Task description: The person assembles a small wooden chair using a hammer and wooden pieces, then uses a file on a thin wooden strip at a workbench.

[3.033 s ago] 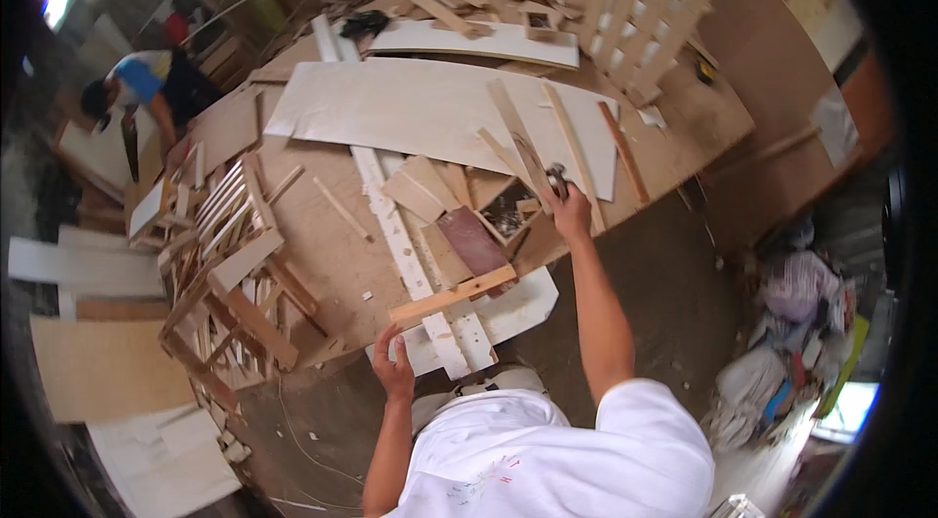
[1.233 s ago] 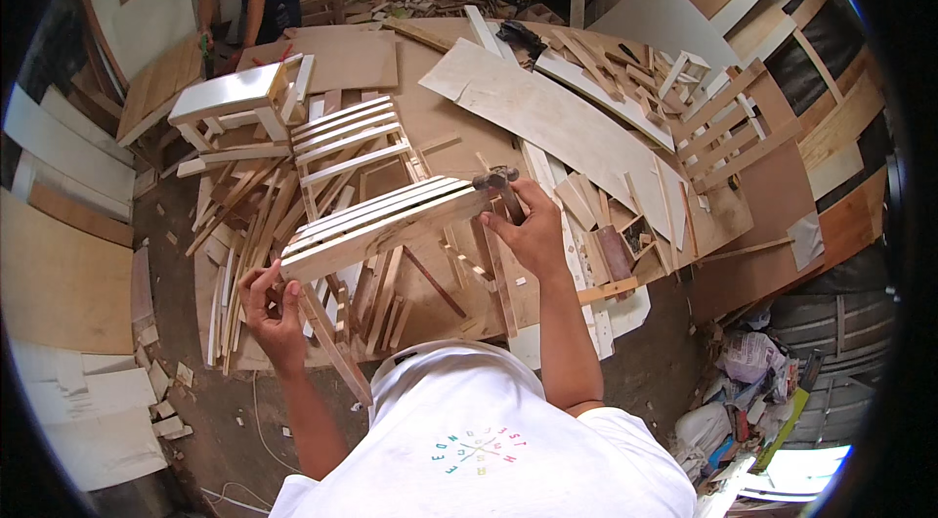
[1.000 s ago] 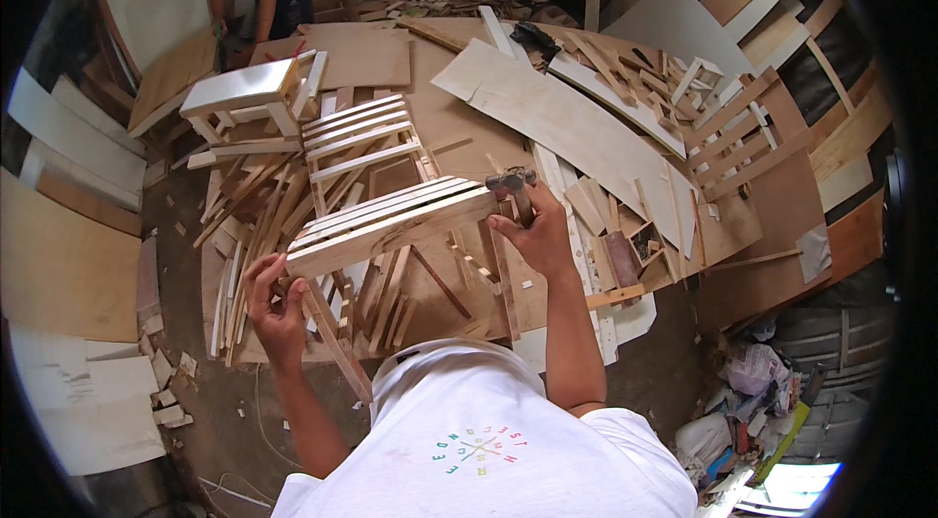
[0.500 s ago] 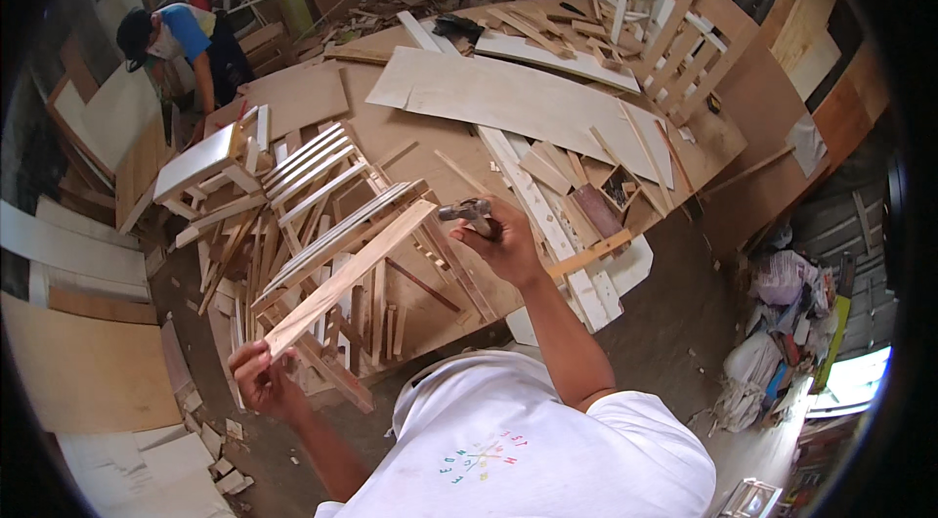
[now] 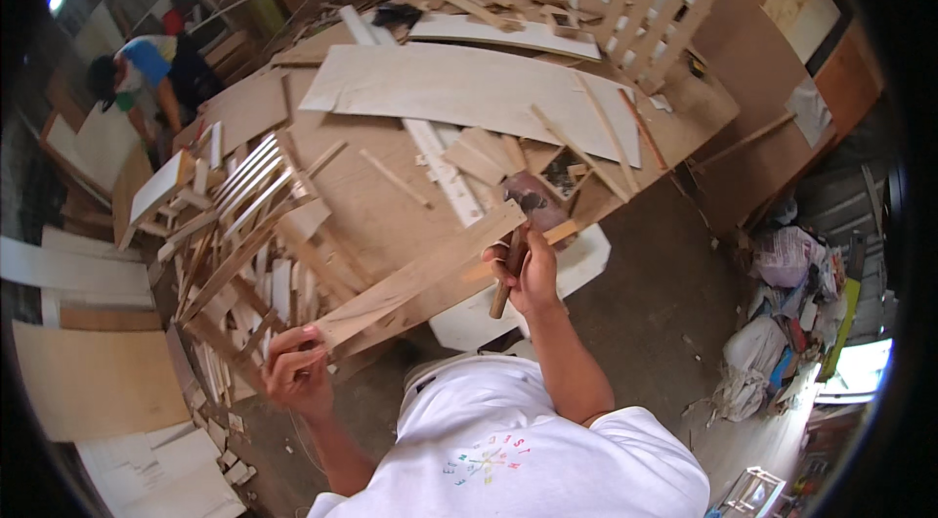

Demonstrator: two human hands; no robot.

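Note:
Slanting across my front is a pale wooden board, its far end raised to the right. My left hand pinches the board's near left end, with fingers bent over it. In my right hand is a hammer, gripped by its wooden handle with the dark head up, close beside the board's far end. Whether the right fingers also touch the board cannot be made out. Left of the board, slatted wooden frames and loose sticks stand crowded together.
The large worktable carries a long pale panel, an open box and scattered offcuts. A slatted chair back stands at the far right. Another person bends over at the far left. Bags are heaped at the right.
Both hands and the board have shifted right, off the slatted frames. My right hand has turned the hammer from head pointing left to head up, handle down.

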